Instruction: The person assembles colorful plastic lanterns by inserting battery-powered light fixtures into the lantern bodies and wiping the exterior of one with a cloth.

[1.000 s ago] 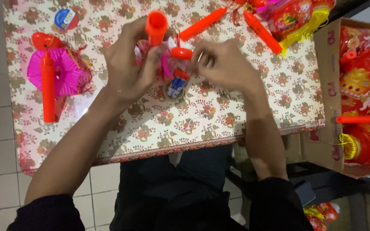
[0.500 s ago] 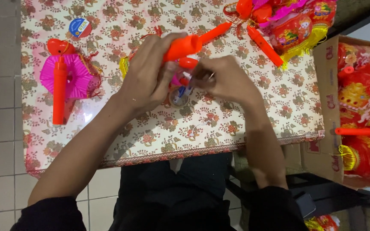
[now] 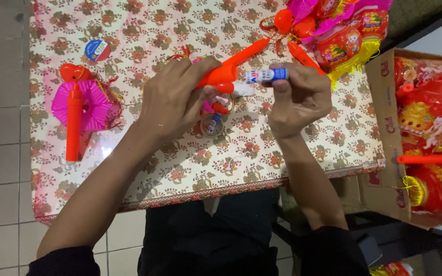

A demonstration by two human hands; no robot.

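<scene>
Two hands meet: left hand (image 3: 172, 105) grips an orange stick (image 3: 231, 69), right hand (image 3: 299, 99) a battery (image 3: 266, 75).

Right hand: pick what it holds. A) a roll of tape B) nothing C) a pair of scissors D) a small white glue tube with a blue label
D: the right hand grips a small white glue tube with a blue label, its tip pointed at the orange plastic handle held in the left hand above the floral tablecloth.
</scene>
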